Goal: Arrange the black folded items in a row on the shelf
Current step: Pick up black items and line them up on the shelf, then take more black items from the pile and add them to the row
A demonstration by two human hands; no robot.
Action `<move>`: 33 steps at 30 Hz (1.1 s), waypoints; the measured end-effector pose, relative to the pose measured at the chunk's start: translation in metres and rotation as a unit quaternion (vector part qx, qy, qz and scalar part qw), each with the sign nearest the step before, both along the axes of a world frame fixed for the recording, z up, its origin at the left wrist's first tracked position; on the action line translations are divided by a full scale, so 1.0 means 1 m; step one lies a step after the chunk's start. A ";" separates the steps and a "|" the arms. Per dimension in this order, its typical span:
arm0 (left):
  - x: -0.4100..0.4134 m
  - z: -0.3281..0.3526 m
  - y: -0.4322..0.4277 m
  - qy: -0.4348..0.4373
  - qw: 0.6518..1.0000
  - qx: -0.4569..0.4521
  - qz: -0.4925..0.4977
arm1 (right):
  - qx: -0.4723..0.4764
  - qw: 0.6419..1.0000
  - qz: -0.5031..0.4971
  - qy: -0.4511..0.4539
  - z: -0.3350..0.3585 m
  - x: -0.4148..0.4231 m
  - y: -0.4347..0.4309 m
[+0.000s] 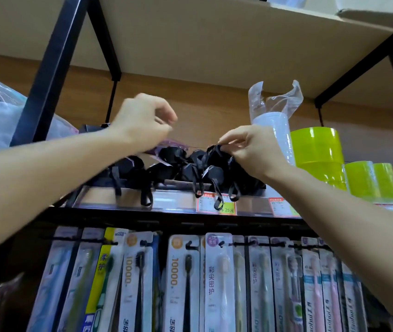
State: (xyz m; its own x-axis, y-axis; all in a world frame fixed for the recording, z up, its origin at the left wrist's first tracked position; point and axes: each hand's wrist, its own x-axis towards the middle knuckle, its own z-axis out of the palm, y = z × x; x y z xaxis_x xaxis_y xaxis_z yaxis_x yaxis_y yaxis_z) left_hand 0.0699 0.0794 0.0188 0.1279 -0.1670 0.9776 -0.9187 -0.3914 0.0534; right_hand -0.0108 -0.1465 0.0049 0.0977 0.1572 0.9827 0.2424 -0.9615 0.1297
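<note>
Overhead, both hands work among the black folded items (186, 168) bunched along the shelf (123, 200) front edge.

Right hand (250, 149) pinches the top of one black item at the right end of the cluster; left hand (145, 121) hovers above the left part, fingers curled loosely, gripping nothing visible. Black loops dangle over the price tags (217, 206). Green cups (317, 152) stand to the right, packaged toothbrushes (219, 283) hang below.

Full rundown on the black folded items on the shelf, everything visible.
The black folded items are small dark fabric bundles with thin black strap loops, bunched loosely along the front edge of the shelf, not an even row. Several straps dangle over the price tags. The right hand pinches the rightmost one; the left hand hovers above.
</note>
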 end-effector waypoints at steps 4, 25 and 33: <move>0.021 -0.003 0.031 0.003 0.998 -0.002 0.056 | 0.054 0.998 0.026 -0.005 -0.004 0.006 0.000; 0.053 0.034 0.035 0.196 0.895 0.159 0.369 | -0.046 0.980 -0.101 0.163 0.043 0.079 0.138; 0.033 0.055 0.042 0.070 0.908 0.183 0.370 | -0.045 0.986 -0.075 0.139 0.049 0.122 0.146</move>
State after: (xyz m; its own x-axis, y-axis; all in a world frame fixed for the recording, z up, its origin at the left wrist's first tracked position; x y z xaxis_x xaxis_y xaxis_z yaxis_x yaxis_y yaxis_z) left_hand 0.1024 0.1211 0.0738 0.4564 -0.2943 0.8397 -0.3915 -0.9139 -0.1076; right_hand 0.1117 -0.0003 0.0543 0.3904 0.2062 0.8973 0.1359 -0.9768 0.1653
